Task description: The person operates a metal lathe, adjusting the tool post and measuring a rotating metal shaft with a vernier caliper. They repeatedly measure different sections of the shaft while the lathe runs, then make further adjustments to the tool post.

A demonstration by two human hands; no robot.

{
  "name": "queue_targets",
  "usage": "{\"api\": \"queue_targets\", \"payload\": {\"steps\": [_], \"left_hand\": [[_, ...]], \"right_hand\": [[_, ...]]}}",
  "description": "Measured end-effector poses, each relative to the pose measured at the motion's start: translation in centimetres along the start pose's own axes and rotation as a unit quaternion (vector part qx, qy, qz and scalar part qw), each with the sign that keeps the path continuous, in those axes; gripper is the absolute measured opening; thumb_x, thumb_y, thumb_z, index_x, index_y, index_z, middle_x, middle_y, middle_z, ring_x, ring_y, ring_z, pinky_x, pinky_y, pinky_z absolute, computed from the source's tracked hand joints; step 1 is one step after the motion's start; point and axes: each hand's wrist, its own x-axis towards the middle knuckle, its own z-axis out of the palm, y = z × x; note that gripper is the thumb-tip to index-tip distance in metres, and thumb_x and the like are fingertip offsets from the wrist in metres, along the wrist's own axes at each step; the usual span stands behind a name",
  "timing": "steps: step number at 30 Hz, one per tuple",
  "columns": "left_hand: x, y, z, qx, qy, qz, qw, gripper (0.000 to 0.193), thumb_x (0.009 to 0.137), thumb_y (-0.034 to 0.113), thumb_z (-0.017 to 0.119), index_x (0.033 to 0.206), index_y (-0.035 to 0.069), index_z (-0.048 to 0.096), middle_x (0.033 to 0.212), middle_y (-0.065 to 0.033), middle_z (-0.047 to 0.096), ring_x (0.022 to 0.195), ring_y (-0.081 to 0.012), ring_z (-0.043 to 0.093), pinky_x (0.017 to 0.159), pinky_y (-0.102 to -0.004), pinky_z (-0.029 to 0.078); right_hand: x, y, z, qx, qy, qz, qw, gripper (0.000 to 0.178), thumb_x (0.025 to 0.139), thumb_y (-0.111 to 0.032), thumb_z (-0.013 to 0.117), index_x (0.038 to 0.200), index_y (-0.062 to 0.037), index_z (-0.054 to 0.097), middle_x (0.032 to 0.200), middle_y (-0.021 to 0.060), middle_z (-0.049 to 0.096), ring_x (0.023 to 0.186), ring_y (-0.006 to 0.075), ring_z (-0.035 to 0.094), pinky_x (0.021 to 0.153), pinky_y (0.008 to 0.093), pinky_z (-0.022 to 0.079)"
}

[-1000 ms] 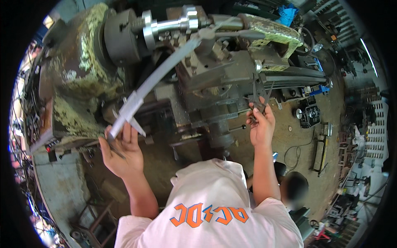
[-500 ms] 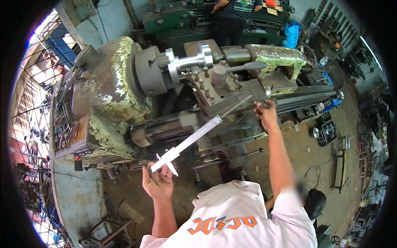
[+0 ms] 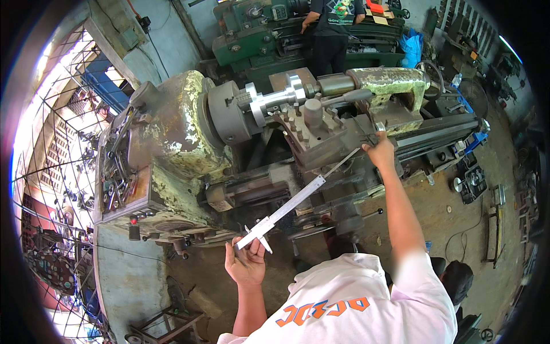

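Note:
My left hand [image 3: 247,265] grips a long silver vernier caliper [image 3: 285,207] at its jaw end, below the lathe bed. The caliper slants up and right, with its thin depth rod [image 3: 342,163] stretched out past the beam's far end. Close to the rod's tip, my right hand [image 3: 380,153] reaches over the lathe carriage, fingers bent together at some thin dark pieces. A small shiny round part [image 3: 380,126] shows just beyond those fingers; whether they hold it is unclear. Behind stands the lathe's tool post [image 3: 313,114], and a bright turned shaft [image 3: 276,98] sits in the chuck [image 3: 230,112].
The worn headstock [image 3: 175,120] carries a tray of hand tools [image 3: 123,189] at left. The tailstock [image 3: 387,86] stands at right. Across the back, another person [image 3: 333,34] is beside a green machine [image 3: 243,43]. A black tray [image 3: 474,182] lies on the floor at right.
The whole scene has shifted right and slightly down in the picture. My right hand has turned, its back now showing. The caliper stays in my left hand.

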Motion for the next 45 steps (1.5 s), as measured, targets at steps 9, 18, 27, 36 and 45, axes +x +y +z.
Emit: {"api": "queue_targets", "payload": {"steps": [9, 18, 27, 36, 45], "left_hand": [[0.1, -0.2, -0.6, 0.028, -0.017, -0.012, 0.999, 0.040, 0.107, 0.043, 0.051, 0.114, 0.007, 0.067, 0.116, -0.0230, 0.073, 0.106, -0.0386, 0.073, 0.091, -0.0525, 0.061], [-0.1, -1.8, -1.6, 0.054, -0.002, -0.030, 0.998, 0.041, 0.107, 0.042, 0.051, 0.116, 0.005, 0.066, 0.118, -0.0218, 0.070, 0.109, -0.0378, 0.072, 0.095, -0.0525, 0.059], [-0.5, -3.5, -2.5, -0.050, -0.112, -0.125, 0.984, 0.050, 0.107, 0.046, 0.049, 0.123, 0.001, 0.063, 0.124, -0.0254, 0.064, 0.132, -0.0518, 0.054, 0.101, -0.0735, 0.049], [-1.8, -5.7, -4.3, -0.103, -0.091, -0.107, 0.985, 0.055, 0.108, 0.049, 0.045, 0.127, 0.002, 0.064, 0.131, -0.0299, 0.062, 0.115, -0.0525, 0.064, 0.090, -0.0709, 0.056], [1.4, -8.8, 0.0, 0.033, -0.022, -0.040, 0.998, 0.048, 0.107, 0.049, 0.048, 0.122, 0.007, 0.067, 0.128, -0.0259, 0.067, 0.116, -0.0488, 0.065, 0.087, -0.0654, 0.059]], "right_hand": [[-1.5, -0.2, -1.6, -0.015, -0.025, 0.035, 0.999, 0.059, 0.086, -0.014, 0.079, 0.137, -0.0056, 0.051, 0.136, 0.0272, 0.052, 0.119, 0.0485, 0.058, 0.097, 0.0539, 0.051], [-3.9, 1.2, -4.2, 0.008, -0.004, 0.005, 1.000, 0.056, 0.089, -0.025, 0.079, 0.135, -0.0052, 0.054, 0.130, 0.0253, 0.056, 0.119, 0.0464, 0.058, 0.098, 0.0516, 0.050], [-3.7, 2.1, -3.8, 0.034, 0.009, 0.022, 0.999, 0.059, 0.088, -0.031, 0.080, 0.133, -0.0015, 0.055, 0.122, 0.0262, 0.065, 0.116, 0.0459, 0.062, 0.097, 0.0510, 0.051], [1.4, 2.7, -0.8, 0.388, -0.063, 0.176, 0.902, 0.041, 0.091, -0.004, 0.076, 0.121, 0.0061, 0.049, 0.089, 0.0193, 0.070, 0.063, 0.0233, 0.071, 0.055, 0.0360, 0.059], [2.9, 12.7, -7.9, 0.600, 0.051, 0.151, 0.784, 0.021, 0.097, -0.001, 0.067, 0.117, 0.0069, 0.064, 0.096, 0.0115, 0.071, 0.073, 0.0205, 0.071, 0.063, 0.0318, 0.061]]}}
